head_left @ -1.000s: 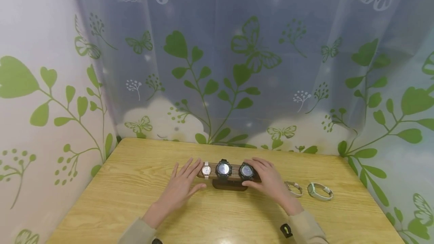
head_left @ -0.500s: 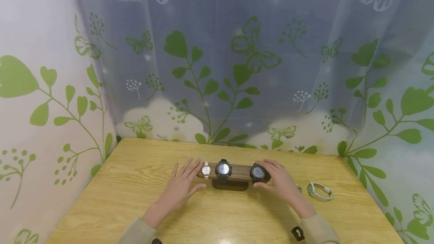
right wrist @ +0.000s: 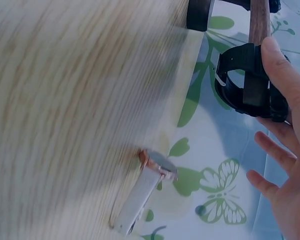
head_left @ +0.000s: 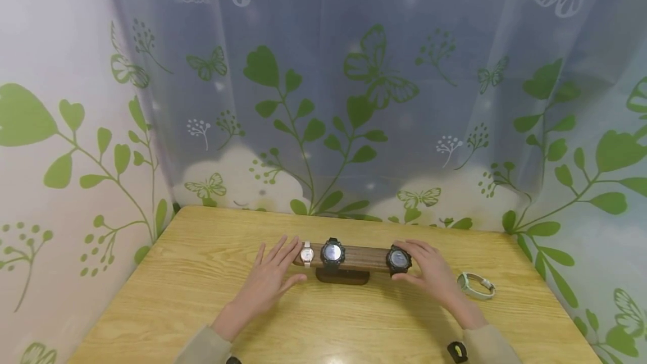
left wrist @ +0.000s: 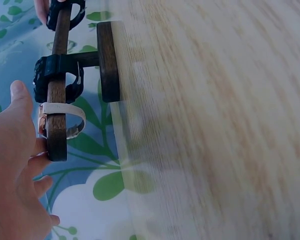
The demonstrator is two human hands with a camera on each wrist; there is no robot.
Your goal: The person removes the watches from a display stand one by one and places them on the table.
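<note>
A dark wooden watch stand on a short base holds three watches. At its left end hangs a small white-strapped watch, with a black digital watch beside it. A second black watch is round the bar at the right end. My right hand pinches this one between thumb and fingers; in the right wrist view its strap loops round the bar. My left hand rests against the bar's left end, fingers extended, thumb apart in the left wrist view.
A mint-green watch lies on the wooden table right of my right hand. In the right wrist view, a rose-gold watch with a pale strap lies near the table edge; the right hand covers it in the head view. A patterned curtain stands behind.
My right hand has slid the black watch to the right along the bar, widening the gap between the two black watches. The left hand has stayed in place.
</note>
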